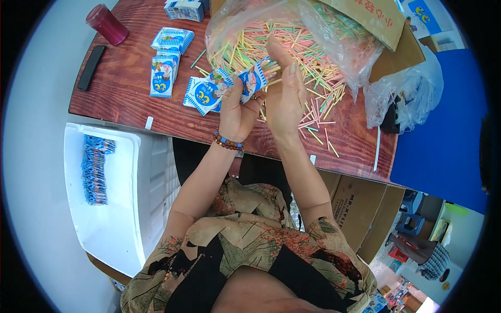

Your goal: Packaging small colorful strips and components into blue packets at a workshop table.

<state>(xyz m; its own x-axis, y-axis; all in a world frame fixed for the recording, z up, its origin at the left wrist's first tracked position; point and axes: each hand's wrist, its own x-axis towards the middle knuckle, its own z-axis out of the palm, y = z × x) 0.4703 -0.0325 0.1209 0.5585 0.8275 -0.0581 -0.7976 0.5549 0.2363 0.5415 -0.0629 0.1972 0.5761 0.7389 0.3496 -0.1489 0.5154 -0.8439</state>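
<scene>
My left hand point(236, 115) is closed round a small blue-and-white packet point(254, 79), its thumb lying across the front. Pastel candy sticks point(270, 67) poke out of the packet's upper right end. My right hand point(285, 104) is stretched out beside that end, fingers extended and its palm side toward the sticks. Below and left of the held packet, more packets of the same kind point(201, 94) lie overlapped on the table, partly covered by my left hand. Behind both hands, a large heap of pink, yellow and green sticks point(308, 57) spills from a clear plastic bag point(360, 62).
On the wooden table point(125, 94) are stacked packets point(163, 75), a red cup point(109, 26) and a black bar-shaped object point(91, 68). A cardboard box point(402, 57) stands behind the bag. A white foam box point(109, 224) holding rows of packets sits lower left. Another person point(422, 253) is far right.
</scene>
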